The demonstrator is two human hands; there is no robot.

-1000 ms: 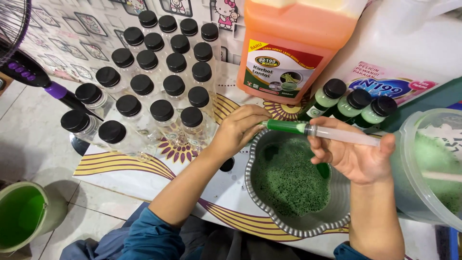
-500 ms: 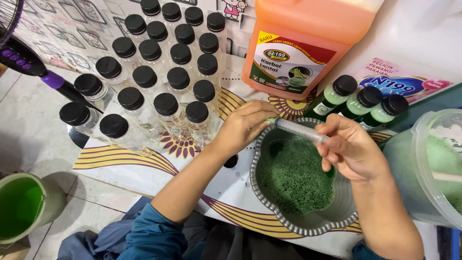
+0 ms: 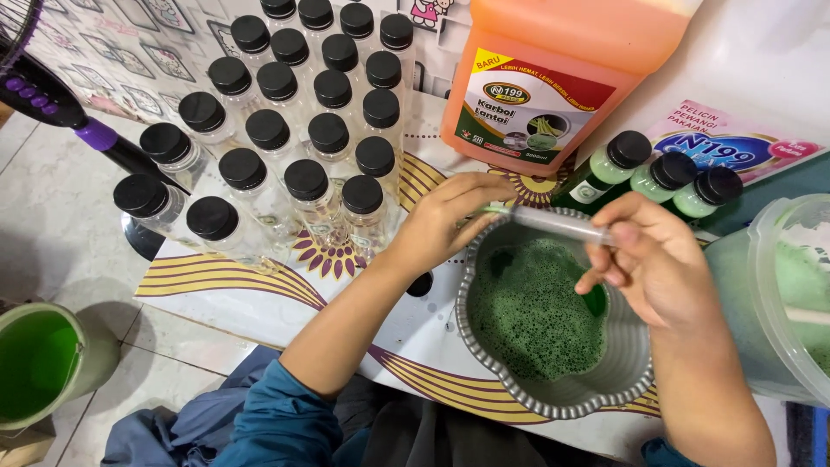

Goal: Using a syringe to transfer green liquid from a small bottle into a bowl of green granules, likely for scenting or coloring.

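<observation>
A syringe [image 3: 553, 223] is pinched in the right hand [image 3: 657, 259], its tip met by the closed left hand [image 3: 445, 220], above a bowl [image 3: 553, 393] of green foam. Capped bottles [image 3: 285, 130] are ranked at ten o'clock.

Syringe [image 3: 546, 223]: barrel held green liquid a second ago; now looks clear, nearly emptied. Right hand [image 3: 650, 259] has closed in along the barrel toward the left hand [image 3: 450, 220]; the two were farther apart before. Syringe previously lay nearly level above the bowl's far rim; it now sits lower, close over the grey bowl [image 3: 622, 376] of green foam.
</observation>
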